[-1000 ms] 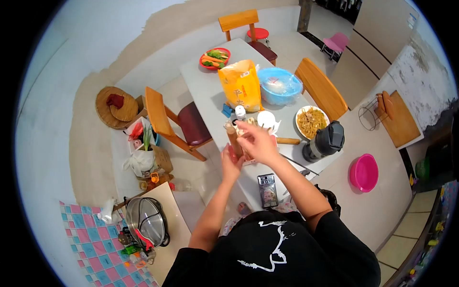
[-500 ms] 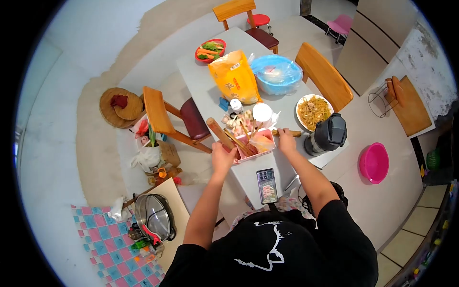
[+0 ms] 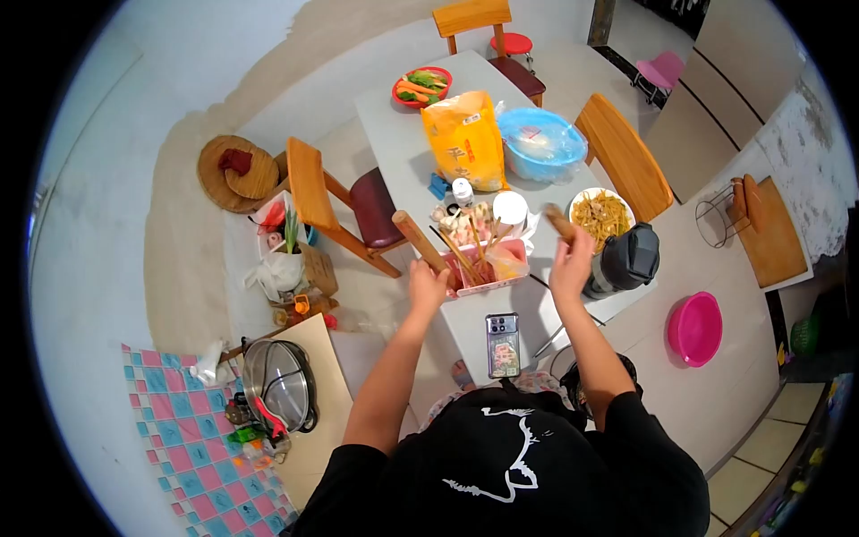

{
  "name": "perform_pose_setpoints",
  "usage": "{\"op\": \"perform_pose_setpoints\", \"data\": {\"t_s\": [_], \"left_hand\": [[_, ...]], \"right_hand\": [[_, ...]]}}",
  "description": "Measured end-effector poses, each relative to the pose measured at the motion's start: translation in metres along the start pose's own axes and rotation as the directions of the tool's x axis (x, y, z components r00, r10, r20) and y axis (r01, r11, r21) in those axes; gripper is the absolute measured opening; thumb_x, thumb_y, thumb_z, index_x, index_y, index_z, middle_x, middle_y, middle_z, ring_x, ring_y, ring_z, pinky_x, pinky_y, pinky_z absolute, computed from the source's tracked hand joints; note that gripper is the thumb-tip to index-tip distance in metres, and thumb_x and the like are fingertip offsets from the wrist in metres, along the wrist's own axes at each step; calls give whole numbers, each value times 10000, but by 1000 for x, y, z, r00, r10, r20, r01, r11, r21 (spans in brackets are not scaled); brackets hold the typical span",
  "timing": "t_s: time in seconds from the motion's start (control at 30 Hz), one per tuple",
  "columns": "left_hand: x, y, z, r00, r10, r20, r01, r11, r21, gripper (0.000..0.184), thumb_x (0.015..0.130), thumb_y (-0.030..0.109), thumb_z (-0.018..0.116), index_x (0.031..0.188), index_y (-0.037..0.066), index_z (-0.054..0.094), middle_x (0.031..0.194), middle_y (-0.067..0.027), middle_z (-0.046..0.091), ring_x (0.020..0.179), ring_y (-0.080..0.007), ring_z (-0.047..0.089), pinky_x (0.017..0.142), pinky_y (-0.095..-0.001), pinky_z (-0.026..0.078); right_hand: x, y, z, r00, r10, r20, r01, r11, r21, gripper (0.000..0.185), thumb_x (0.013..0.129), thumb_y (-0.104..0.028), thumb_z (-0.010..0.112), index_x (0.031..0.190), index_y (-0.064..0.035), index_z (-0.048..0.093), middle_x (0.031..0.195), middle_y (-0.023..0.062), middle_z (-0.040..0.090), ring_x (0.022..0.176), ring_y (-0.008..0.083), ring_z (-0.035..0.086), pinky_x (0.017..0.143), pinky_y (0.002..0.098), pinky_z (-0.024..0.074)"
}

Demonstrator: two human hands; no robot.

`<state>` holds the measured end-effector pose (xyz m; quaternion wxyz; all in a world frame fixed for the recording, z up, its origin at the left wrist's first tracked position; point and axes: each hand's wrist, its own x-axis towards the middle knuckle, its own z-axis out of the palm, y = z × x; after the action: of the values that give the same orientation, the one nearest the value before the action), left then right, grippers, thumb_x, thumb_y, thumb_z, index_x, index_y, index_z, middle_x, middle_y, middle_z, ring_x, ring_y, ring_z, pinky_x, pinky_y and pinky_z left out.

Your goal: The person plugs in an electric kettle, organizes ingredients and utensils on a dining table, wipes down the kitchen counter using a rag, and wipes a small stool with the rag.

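Note:
My left hand (image 3: 427, 286) is closed at the left end of a pink plastic basket (image 3: 488, 286), its fingertips partly hidden. A wooden rolling pin (image 3: 417, 238) leans out of the basket just above that hand, beside several chopsticks (image 3: 467, 261) and a clear plastic bag (image 3: 506, 261). To the right, my right hand (image 3: 571, 267) grips a short wooden rod (image 3: 559, 220), raised and tilted near a plate of noodle-like food (image 3: 601, 215). Close to the right wrist stands a black lidded bottle (image 3: 626, 259). Garlic bulbs (image 3: 463, 225) lie behind the basket.
A phone (image 3: 503, 345) lies at the table's near edge. Farther back are a yellow bag (image 3: 467, 141), a blue bowl under plastic (image 3: 541, 148) and a red bowl of carrots and greens (image 3: 421, 87). Wooden chairs (image 3: 333, 192) flank the table; a pink basin (image 3: 694, 329) is on the floor.
My right hand has lifted and tilted the short wooden rod away from the basket's right side, toward the noodle plate. My left hand stays at the basket. The whole view has shifted slightly.

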<state>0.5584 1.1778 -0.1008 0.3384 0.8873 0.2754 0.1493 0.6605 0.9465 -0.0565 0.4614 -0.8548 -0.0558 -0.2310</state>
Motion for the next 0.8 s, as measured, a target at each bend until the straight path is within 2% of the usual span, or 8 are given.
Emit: {"op": "perform_pose_setpoints", "data": {"t_s": [0.07, 0.1, 0.17, 0.23, 0.3, 0.4, 0.5, 0.8], "left_hand": [[-1, -5, 3, 1000, -26, -7, 26, 999, -28, 292, 682, 113, 673, 923, 18, 537, 875, -125, 504, 784, -305, 531, 694, -371, 438], [-2, -9, 5, 1000, -17, -24, 16, 998, -59, 311, 679, 114, 673, 943, 23, 534, 873, -122, 511, 779, -298, 532, 689, -369, 438], [-4, -14, 8, 999, -7, -41, 3, 996, -91, 331, 677, 115, 674, 962, 29, 530, 870, -118, 519, 773, -291, 532, 684, -367, 438], [-5, -16, 10, 995, -91, -26, 83, 969, -231, 395, 674, 122, 673, 1032, 52, 519, 892, -112, 522, 766, -270, 534, 673, -365, 443], [-5, -16, 10, 996, -83, -33, 73, 969, -236, 419, 683, 128, 669, 1064, 63, 509, 896, -109, 524, 764, -260, 536, 673, -362, 447], [-1, -27, 19, 993, -113, -23, 98, 934, -345, 430, 704, 140, 662, 1097, 76, 500, 898, -104, 527, 755, -238, 540, 673, -350, 456], [3, -42, 28, 991, -131, 25, 126, 856, -501, 369, 746, 141, 639, 1078, 63, 500, 938, -123, 526, 731, -219, 557, 650, -325, 473], [-3, -26, 12, 974, -118, 191, 215, 731, -647, 378, 790, -19, 537, 1136, 0, 387, 991, -135, 514, 761, -185, 596, 568, -265, 503]], "right_hand": [[-12, -11, -14, 982, 156, -111, -113, 940, 321, 292, 830, -9, 508, 1113, 8, 438, 1064, 120, 481, 897, 200, 525, 725, 294, 451], [-19, -24, -20, 982, 150, -112, -108, 942, 319, 292, 830, -9, 508, 1113, 8, 438, 1064, 120, 481, 897, 200, 525, 725, 294, 451], [-37, -67, -28, 983, 183, 6, -133, 692, 709, 295, 849, -21, 489, 1133, 7, 415, 1019, 73, 517, 719, 93, 497, 629, 212, 423], [-60, -80, -15, 967, 109, 231, -244, 655, 715, 296, 840, -35, 525, 1114, 29, 432, 1053, 110, 524, 879, 165, 544, 746, 275, 453], [-69, -96, -2, 952, -23, 305, -175, 777, 605, 270, 834, -39, 531, 1082, 20, 445, 1015, 117, 538, 910, 159, 545, 760, 285, 450], [-78, -90, 38, 950, -70, 306, -144, 769, 623, 273, 832, -60, 537, 1079, 25, 457, 925, 92, 554, 745, 142, 541, 644, 269, 444], [-84, -77, 62, 921, -130, 366, -22, 923, 383, 296, 806, -57, 559, 1073, 26, 463, 868, 123, 548, 754, 193, 553, 670, 300, 445], [-104, -66, 96, 869, -159, 469, 36, 965, 261, 346, 724, -25, 590, 1044, -6, 459, 940, 182, 476, 845, 371, 507, 727, 403, 432]]}}
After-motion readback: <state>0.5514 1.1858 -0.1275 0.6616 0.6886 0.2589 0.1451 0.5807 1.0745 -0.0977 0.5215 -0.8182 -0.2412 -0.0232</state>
